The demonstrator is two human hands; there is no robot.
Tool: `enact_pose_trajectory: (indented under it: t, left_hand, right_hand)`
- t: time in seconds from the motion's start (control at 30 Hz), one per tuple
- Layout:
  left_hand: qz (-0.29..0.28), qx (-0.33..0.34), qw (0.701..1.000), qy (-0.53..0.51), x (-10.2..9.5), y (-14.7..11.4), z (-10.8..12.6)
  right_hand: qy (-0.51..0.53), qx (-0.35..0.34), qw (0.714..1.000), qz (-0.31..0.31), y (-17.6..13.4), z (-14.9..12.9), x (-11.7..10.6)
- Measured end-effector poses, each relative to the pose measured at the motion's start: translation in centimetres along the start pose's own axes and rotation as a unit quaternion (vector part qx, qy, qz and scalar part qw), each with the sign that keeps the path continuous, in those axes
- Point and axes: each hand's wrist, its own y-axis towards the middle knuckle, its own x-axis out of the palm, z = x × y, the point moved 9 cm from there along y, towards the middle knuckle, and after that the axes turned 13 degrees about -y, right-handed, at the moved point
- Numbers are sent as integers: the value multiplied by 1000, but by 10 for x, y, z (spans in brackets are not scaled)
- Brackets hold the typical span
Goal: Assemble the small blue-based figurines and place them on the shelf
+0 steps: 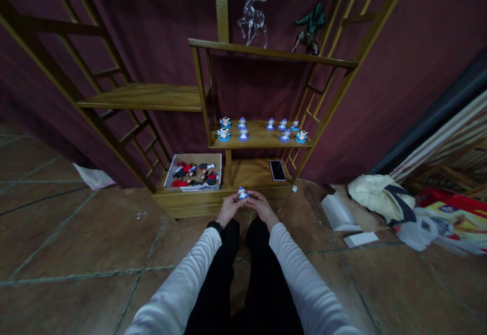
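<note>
Between my two hands, just in front of the low shelf's edge, is a small white-and-purple figurine (242,193) on a blue base, held upright. My left hand (230,207) grips it from the left with the fingers closed. From the right, the fingertips of my right hand (262,205) pinch it too. Similar figurines stand in two rows on the wooden shelf (258,141) above: a purple-based one (243,134) and a pink-and-blue one (224,134) on the left, others such as a blue-based one (301,136) on the right, with a gap in the middle.
On the bottom board, a cardboard box (198,158) holds several red and black figures, and a phone (277,170) lies to the right. A glass deer (254,21) and a dark statue (311,30) stand on top. White boxes (340,212) and a bag (380,198) lie on the floor.
</note>
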Motion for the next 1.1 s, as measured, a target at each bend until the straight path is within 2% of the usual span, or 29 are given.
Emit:
enact_pose_trajectory:
  t: [0.13,0.33,0.57,1.1]
  left_hand:
    - [12,-1,1000,-18,-3,2,-4]
    - [55,31,997,-52,-11,2,-6]
    - [67,38,996,-42,-18,6,-12]
    - [48,24,997,-51,-15,3,-10]
  right_hand:
    - [-6,1,1000,2,-1,-1,-2]
    - [-19,-4,1000,5,0,0,-2]
    - [-30,-11,1000,0,1,4,-1]
    - [-35,-11,999,3,1,5,-1]
